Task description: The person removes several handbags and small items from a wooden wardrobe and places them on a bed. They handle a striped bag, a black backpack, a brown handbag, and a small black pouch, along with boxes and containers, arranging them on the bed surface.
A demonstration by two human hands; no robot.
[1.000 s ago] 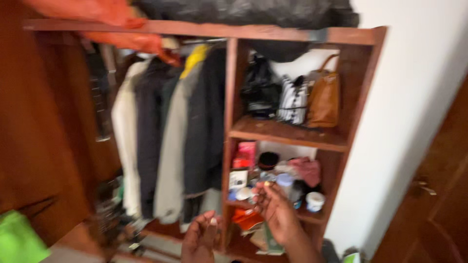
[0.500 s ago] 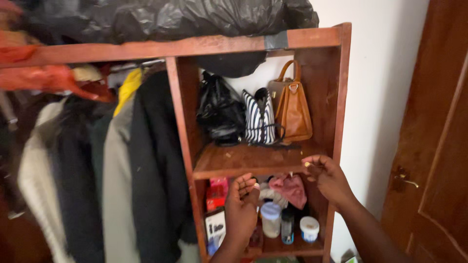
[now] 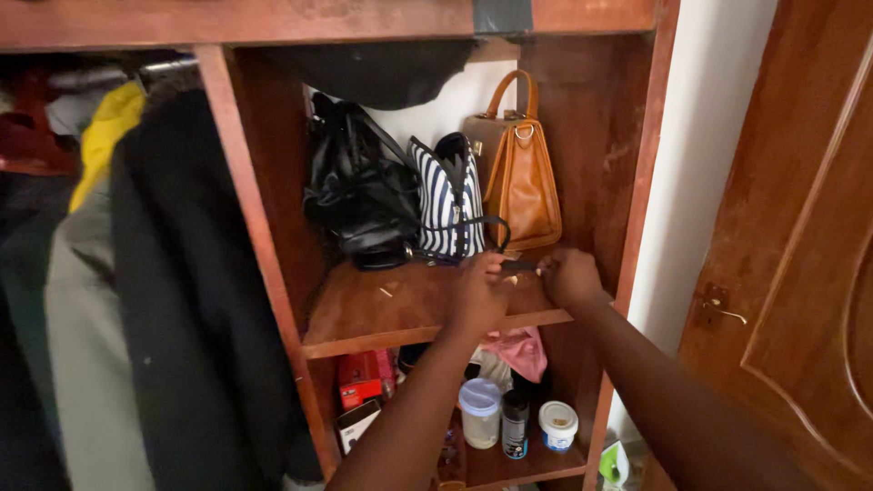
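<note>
Small dark flat object (image 3: 520, 266), maybe a strap end, sits on the wooden shelf (image 3: 382, 309) under the tan leather handbag (image 3: 520, 177); left hand (image 3: 480, 293) and right hand (image 3: 567, 276) pinch it. Pickup underway; next needs a lift clear.

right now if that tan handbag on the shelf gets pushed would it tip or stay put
The tan handbag looks stiff-sided and stands upright by itself, so it would probably hold its shape. It is tall and narrow, so a push up high might tip it toward the striped bag beside it.
</note>
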